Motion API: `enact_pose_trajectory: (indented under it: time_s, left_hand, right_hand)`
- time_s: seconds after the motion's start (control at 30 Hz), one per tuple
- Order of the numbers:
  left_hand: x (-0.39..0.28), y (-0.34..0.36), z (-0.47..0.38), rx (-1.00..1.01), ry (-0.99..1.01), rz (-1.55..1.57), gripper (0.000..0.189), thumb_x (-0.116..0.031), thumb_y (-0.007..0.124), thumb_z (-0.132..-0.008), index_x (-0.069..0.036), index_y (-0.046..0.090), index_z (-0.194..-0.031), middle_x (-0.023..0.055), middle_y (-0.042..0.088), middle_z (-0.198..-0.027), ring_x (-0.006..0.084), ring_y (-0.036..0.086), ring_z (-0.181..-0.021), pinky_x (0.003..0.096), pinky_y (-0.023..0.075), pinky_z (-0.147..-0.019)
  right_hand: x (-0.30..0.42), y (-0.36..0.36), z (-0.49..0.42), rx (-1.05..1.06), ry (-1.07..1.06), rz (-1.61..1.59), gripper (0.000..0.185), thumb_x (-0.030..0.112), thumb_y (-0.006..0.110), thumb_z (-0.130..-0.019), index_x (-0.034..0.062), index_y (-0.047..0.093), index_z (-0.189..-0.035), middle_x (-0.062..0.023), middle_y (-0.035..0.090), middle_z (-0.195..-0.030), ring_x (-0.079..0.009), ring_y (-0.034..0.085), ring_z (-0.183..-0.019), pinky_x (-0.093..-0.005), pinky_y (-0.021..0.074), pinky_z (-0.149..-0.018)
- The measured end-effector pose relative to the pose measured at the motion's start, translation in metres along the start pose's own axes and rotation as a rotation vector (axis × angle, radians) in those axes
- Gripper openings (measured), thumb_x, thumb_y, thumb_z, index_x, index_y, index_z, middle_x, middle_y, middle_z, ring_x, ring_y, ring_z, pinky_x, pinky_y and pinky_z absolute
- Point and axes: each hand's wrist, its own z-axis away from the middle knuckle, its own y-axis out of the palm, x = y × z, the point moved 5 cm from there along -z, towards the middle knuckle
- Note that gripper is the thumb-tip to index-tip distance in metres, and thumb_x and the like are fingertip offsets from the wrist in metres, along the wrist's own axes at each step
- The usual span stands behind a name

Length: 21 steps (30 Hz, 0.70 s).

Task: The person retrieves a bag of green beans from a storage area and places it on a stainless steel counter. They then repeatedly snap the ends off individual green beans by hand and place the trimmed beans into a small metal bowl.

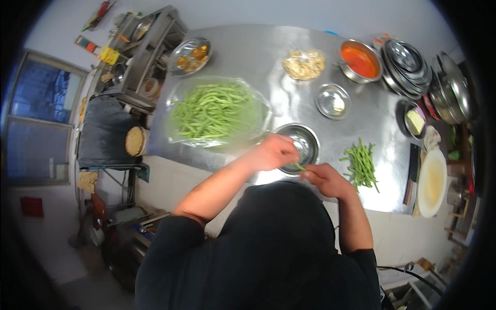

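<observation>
Both hands meet over the near rim of a steel bowl, with a green bean between them. My left hand pinches at the bean's upper end, slightly blurred. The lower end sits in the fingertips of my right hand. Small green bits lie in the bowl. To the left, a large heap of long green beans rests on a clear plastic bag. A smaller pile of green beans lies on the steel table to the right.
Farther back stand a bag of pale pieces, a small steel bowl, a pot of red sauce and a steel dish. Stacked steel bowls, a cleaver and a round cutting board line the right edge.
</observation>
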Motion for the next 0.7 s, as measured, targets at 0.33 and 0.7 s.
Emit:
enact_pose_trajectory:
  time_s: [0.33, 0.7]
  left_hand:
    - [0.043, 0.031, 0.017, 0.445, -0.277, -0.858, 0.014, -0.017, 0.061, -0.074, -0.006, 0.071, -0.074, 0.0166, 0.067, -0.078, 0.0355, 0.066, -0.080, 0.0442, 0.0522, -0.069]
    - [-0.027, -0.112, 0.082, -0.689, -0.128, -0.938, 0.016, -0.023, 0.063, -0.082, -0.011, 0.067, -0.092, 0.0117, 0.063, -0.087, 0.0313, 0.063, -0.085, 0.0429, 0.0519, -0.072]
  right_hand:
    - [-0.052, -0.045, 0.033, -0.365, 0.263, 0.480, 0.020, 0.019, 0.056, -0.088, 0.0010, 0.060, -0.081, -0.0237, 0.062, -0.078, -0.0442, 0.059, -0.078, -0.0513, 0.0447, -0.068]
    - [-0.152, -0.127, 0.094, -0.864, 0.634, 0.570, 0.024, 0.017, 0.062, -0.087, -0.0025, 0.065, -0.100, -0.0232, 0.065, -0.096, -0.0406, 0.062, -0.092, -0.0437, 0.0493, -0.081]
